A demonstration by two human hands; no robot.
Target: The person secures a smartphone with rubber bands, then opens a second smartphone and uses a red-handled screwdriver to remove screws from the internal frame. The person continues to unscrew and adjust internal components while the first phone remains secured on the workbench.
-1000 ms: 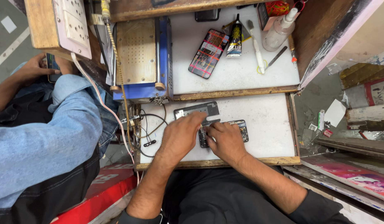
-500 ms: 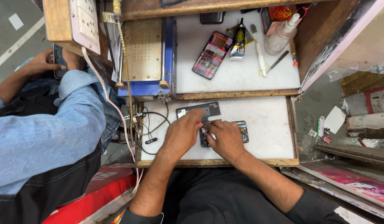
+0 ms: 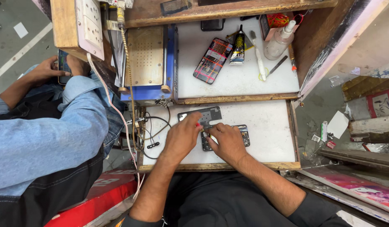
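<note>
My left hand [image 3: 184, 136] is closed around a small tool with a red tip [image 3: 198, 124], over the left end of an opened phone [image 3: 244, 133]. My right hand [image 3: 226, 142] lies on that phone and holds it down on the white lower work surface [image 3: 270, 126], its fingers covering most of it. A dark perforated plate [image 3: 203, 114] lies flat just beyond both hands. What the tool's point touches is hidden by my fingers.
On the upper shelf stand a blue heating machine [image 3: 150, 63], a phone with colourful stripes [image 3: 212, 61], a black glue tube [image 3: 238, 49] and a white bottle [image 3: 280, 40]. Black cables [image 3: 154, 132] lie left of my hands. A person in a denim sleeve [image 3: 47, 138] sits at the left holding a phone [image 3: 62, 67].
Both hands stay in nearly the same place on the opened phone. The view has shifted slightly, and the person at the left has moved their arm a little.
</note>
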